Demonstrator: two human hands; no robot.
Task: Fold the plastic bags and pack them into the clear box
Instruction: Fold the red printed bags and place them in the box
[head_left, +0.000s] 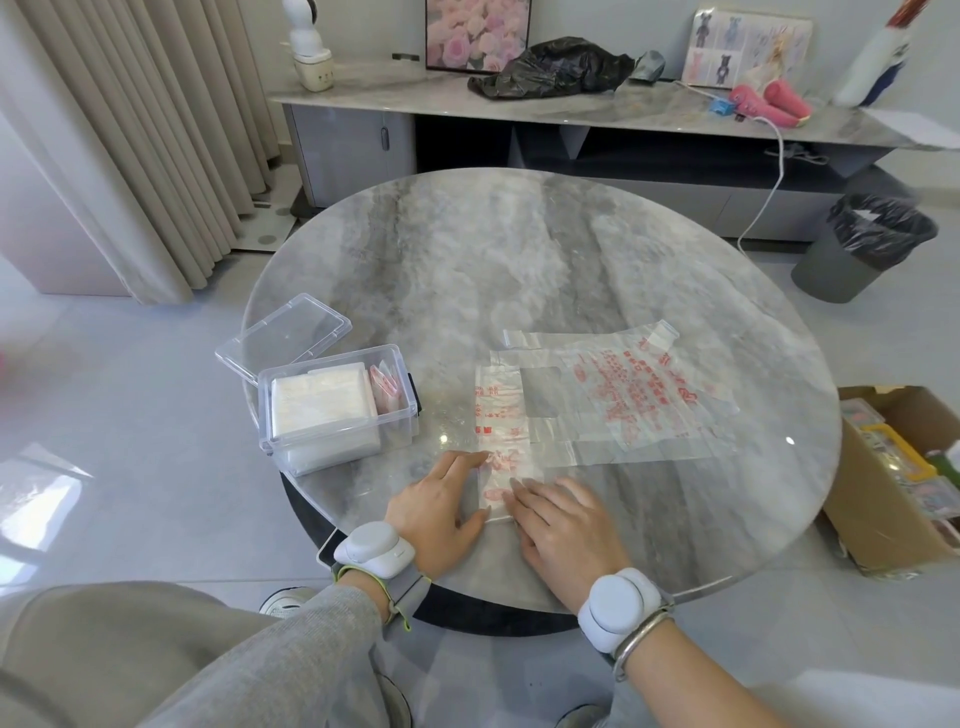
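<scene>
round table (545, 249) bears all | plastic bag (639, 400) flat, stretching away and rightward from where it is pressed | clear box (340, 415) near, up-left of left hand (441, 501), lid (285, 332) off, part full | left hand and right hand (566, 519) flat, fingers straight, pressing bag's near end

A round grey marble desk (519, 249) stands on a pale tiled floor (130, 415). Beige curtains (130, 130) hang at the left. Behind the desk, a long low cabinet (363, 91) carries a white camera (306, 36), a framed rose picture (478, 34), a bear print (748, 47) and a pink hair dryer (769, 101) with a white cord (781, 156). At the right stand a grey bin (831, 270) with a black liner and, nearer, an open cardboard box (872, 509).
</scene>
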